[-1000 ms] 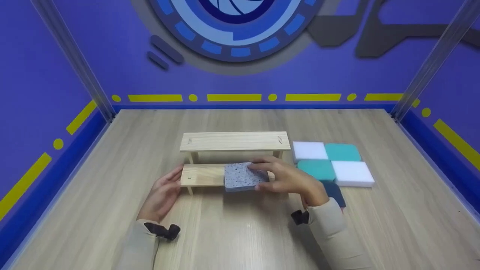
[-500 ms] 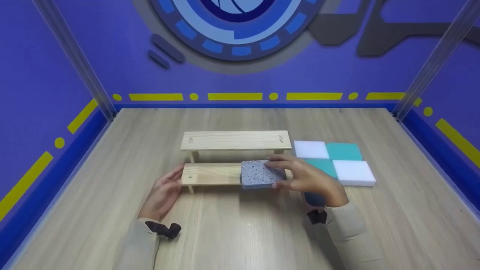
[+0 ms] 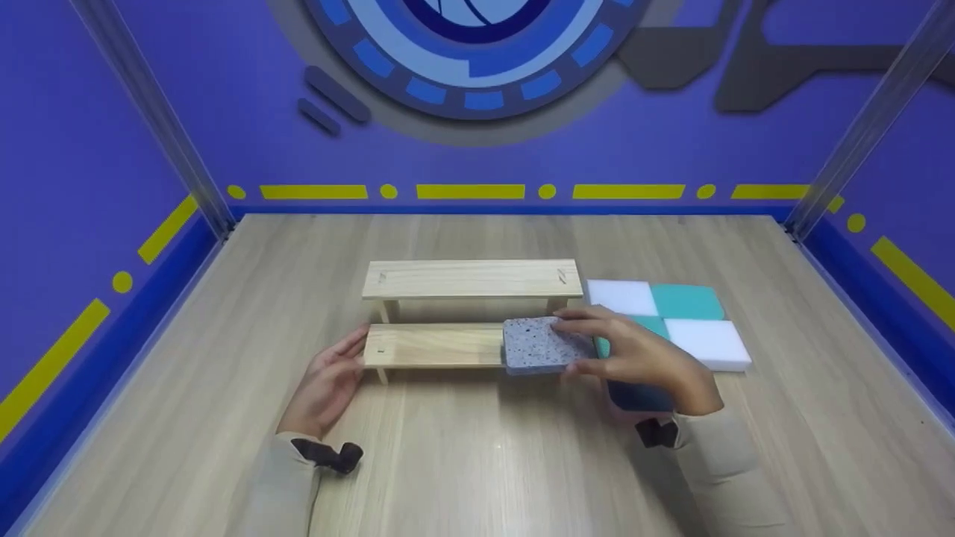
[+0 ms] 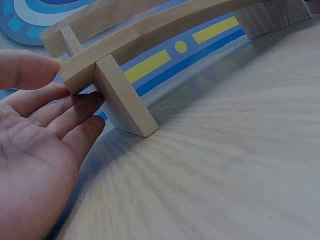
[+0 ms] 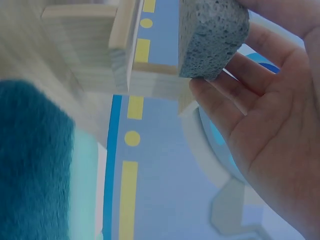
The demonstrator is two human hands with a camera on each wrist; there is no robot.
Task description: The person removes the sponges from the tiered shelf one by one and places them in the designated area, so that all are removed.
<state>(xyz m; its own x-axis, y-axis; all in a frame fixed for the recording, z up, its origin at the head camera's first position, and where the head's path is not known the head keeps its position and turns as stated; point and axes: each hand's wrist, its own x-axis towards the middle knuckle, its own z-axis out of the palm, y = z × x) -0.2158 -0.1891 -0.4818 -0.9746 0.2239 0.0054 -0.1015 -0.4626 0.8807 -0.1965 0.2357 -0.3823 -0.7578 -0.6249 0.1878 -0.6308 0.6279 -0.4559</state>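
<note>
My right hand (image 3: 634, 350) grips a grey speckled, porous sponge (image 3: 539, 344) between thumb and fingers. It holds the sponge over the right end of the front wooden shelf (image 3: 440, 345); in the right wrist view a gap shows between the sponge (image 5: 210, 40) and the shelf (image 5: 125, 45). At the shelf's left end rests my left hand (image 3: 324, 391), its fingers fairly straight. The left wrist view shows the thumb of that hand (image 4: 40, 140) touching the shelf's end, with fingertips near its underside and leg (image 4: 125, 97). A higher wooden shelf (image 3: 470, 279) stands behind.
Right of the shelves lie two white sponges (image 3: 707, 343) and two teal sponges (image 3: 688, 301) in a checkered block. A dark blue pad (image 3: 638, 397) lies nearer, partly under my right wrist. Blue walls (image 3: 477, 160) bound the wooden table (image 3: 448, 462) at the back and sides.
My right hand has carried the grey sponge rightward along the front shelf, from just right of its middle to its right end. My left hand has stayed at the left end.
</note>
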